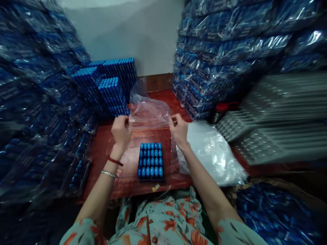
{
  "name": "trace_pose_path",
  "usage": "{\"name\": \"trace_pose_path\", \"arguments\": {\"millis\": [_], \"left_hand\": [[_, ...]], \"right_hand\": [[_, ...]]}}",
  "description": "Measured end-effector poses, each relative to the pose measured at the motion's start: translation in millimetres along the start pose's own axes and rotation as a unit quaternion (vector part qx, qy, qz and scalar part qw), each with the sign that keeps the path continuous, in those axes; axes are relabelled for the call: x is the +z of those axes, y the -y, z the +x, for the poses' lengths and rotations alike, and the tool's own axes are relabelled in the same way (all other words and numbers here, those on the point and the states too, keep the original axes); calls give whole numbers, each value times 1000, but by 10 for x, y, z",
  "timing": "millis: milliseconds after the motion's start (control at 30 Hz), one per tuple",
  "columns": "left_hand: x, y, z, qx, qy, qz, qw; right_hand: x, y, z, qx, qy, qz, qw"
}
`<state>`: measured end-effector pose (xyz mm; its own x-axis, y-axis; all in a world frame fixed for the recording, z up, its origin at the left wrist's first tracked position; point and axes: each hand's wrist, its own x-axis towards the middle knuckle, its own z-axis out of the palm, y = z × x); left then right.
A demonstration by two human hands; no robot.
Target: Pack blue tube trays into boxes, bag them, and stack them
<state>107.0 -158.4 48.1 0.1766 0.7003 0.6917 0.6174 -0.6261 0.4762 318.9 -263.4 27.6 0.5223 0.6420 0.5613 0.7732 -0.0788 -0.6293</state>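
Between my two hands a clear plastic bag (150,110) is stretched above the red table. My left hand (121,130) pinches its left edge, and my right hand (179,129) pinches the right edge. Below the bag, nearer to me, a dark tray (150,179) holds rows of shiny blue capsule-shaped pieces (151,158). Neither hand touches the tray. Beside my right forearm lies a pile of flat clear plastic bags (208,149).
Tall stacks of plastic-wrapped blue packs rise on the left (46,68) and right (230,44). Unwrapped blue stacks (112,85) stand at the back left. Grey moulded trays (286,115) and a red-lidded black container (220,110) are at right. Blue pieces (270,214) fill a bag at lower right.
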Motion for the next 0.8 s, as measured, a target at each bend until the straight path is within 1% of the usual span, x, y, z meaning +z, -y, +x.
{"name": "trace_pose_path", "arguments": {"millis": [33,67,100,167,200,233,300,367,433,567,633,700,800], "left_hand": [[113,137,-156,-50,57,-29,997],[232,263,-317,-99,117,-57,986],[346,375,-474,-124,147,-70,979],[531,539,-757,-152,185,-94,966],[593,592,-878,-157,193,-104,963],[636,627,-985,-163,204,-119,958],[671,657,-1168,-177,218,-147,948],[652,656,-1329,-195,220,-169,941],[590,634,-1491,-216,217,-186,934],[364,533,-1812,-252,218,-214,918],[245,472,-1929,-271,213,-227,911],[163,432,-1993,-292,201,-236,905],[136,439,-2010,-324,173,-237,900]], "right_hand": [[181,-106,-101,52,42,17,998],[353,-211,-212,97,83,22,992],[508,-309,-326,123,109,24,986],[738,-459,-546,144,140,27,979],[809,-508,-642,142,146,33,978],[852,-541,-728,141,152,41,977],[875,-571,-873,136,162,60,976],[845,-571,-1013,134,169,80,973],[791,-557,-1179,141,169,96,971],[645,-481,-1568,176,146,106,968],[575,-417,-1703,193,133,121,965],[536,-351,-1749,207,124,155,958],[561,-294,-1688,258,134,207,934]]}}
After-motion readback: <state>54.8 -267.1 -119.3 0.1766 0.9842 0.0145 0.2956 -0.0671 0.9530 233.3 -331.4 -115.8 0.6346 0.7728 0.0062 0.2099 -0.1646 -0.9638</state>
